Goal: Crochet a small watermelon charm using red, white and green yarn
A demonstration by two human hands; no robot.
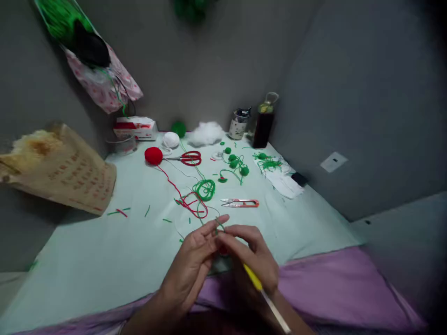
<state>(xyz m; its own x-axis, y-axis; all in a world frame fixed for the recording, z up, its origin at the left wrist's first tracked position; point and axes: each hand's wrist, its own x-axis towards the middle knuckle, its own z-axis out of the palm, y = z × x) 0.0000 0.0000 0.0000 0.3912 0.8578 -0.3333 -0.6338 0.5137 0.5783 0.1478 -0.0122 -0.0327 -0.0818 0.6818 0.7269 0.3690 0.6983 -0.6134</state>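
My left hand (pixel 193 256) and my right hand (pixel 254 253) meet at the front of the table. Green yarn (pixel 220 224) runs between their fingertips. A crochet hook with a yellow grip (pixel 252 276) lies in my right hand, its pale end pointing down and right. Something small and red (pixel 223 251) shows partly between the hands. Just beyond them are a loose coil of green yarn (pixel 204 190), a tangle of red yarn (pixel 195 204) and orange thread snips (pixel 240 203).
Further back sit a red yarn ball (pixel 153 156), red-handled scissors (pixel 190 158), white stuffing (pixel 206 133), small green balls (pixel 233 164) and a dark bottle (pixel 263 125). A paper bag (pixel 77 174) stands left; a white cloth (pixel 284 183) lies right.
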